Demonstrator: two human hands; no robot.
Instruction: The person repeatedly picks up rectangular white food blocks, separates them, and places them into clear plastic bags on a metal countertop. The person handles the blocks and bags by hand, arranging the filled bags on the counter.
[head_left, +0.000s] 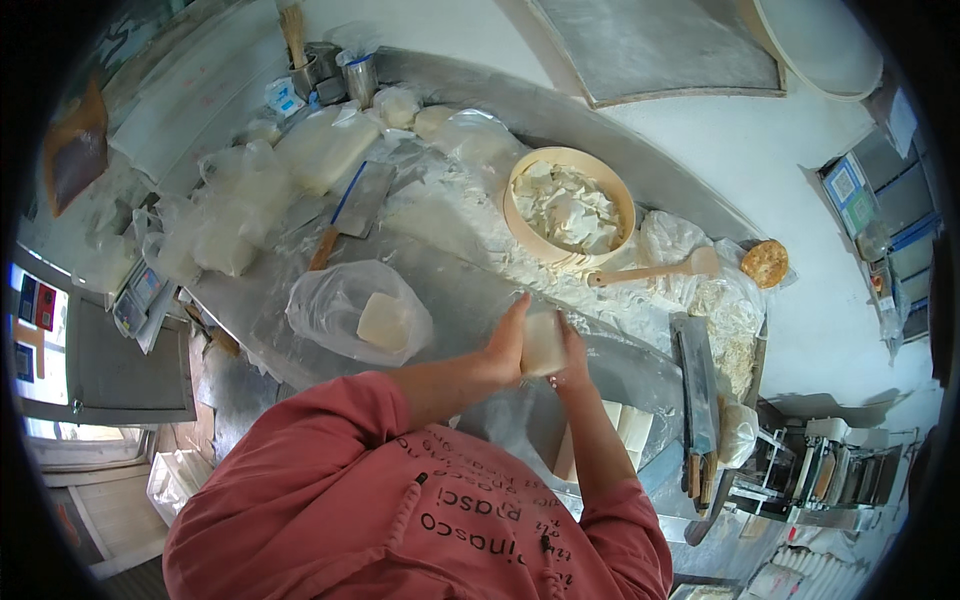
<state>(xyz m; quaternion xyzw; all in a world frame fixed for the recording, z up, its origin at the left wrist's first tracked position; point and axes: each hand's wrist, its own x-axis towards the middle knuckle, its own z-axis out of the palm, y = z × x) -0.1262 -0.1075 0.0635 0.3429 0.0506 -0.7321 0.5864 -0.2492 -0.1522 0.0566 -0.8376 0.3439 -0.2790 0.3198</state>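
Between my two hands is a pale block of dough sheets (544, 344), apparently a stack of wrappers. My left hand (508, 341) presses its left side, and my right hand (574, 358) grips the opposite side. The block is above the metal worktop (457, 300), near its front. To the left, an open clear plastic bag (319, 307) holds a similar pale block (384, 322). Beside my right forearm lie more pale folded sheets or blocks (634, 431), partly hidden by that arm.
A round tub (517, 221) of dough scraps stands behind, amid loose flour (465, 202). A wooden paddle (652, 271) lies before it. A cleaver (364, 199) rests at left near filled plastic bags (225, 225). Long wooden-handled blades (697, 382) line the right edge, near a roller machine (825, 472).
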